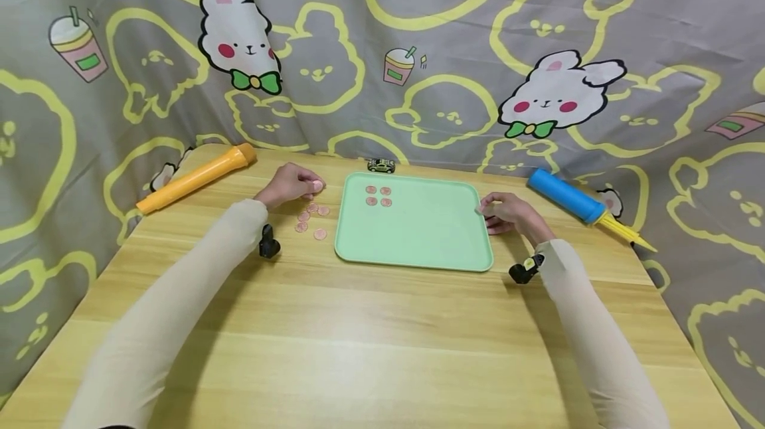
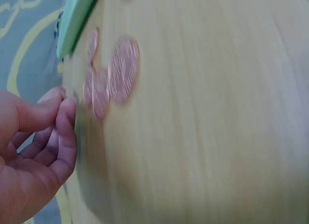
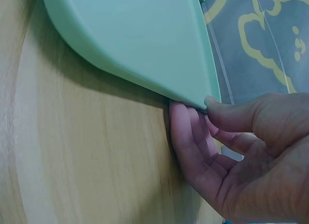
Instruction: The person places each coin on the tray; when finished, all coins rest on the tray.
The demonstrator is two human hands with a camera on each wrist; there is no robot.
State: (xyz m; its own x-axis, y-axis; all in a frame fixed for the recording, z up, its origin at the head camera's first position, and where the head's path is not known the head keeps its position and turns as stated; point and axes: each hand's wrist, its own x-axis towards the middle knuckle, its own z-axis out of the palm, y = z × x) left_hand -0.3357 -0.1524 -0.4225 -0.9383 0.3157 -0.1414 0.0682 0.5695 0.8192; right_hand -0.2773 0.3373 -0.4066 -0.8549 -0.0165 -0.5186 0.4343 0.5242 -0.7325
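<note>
Between the thumb and fingertips of my left hand (image 1: 293, 183) is a copper-coloured coin (image 1: 317, 186), raised left of the tray. The left wrist view hides that coin behind the pinching fingers. Several more coins (image 2: 124, 72) lie on the table close by, some overlapping. A light green rectangular tray (image 1: 430, 233) bears several coins (image 1: 386, 202), set out in two short rows near its far left corner. My right hand (image 1: 505, 211) grips the tray's right edge, thumb (image 3: 227, 115) on the rim and the other fingers curled under it.
An orange tube-like pump (image 1: 197, 178) lies at the table's left back. A blue and yellow pump (image 1: 588, 206) is at the right back. Behind the tray stands a small toy car (image 1: 381, 165), close to the patterned curtain (image 1: 442, 37). The wooden table (image 1: 358, 349) stretches toward me.
</note>
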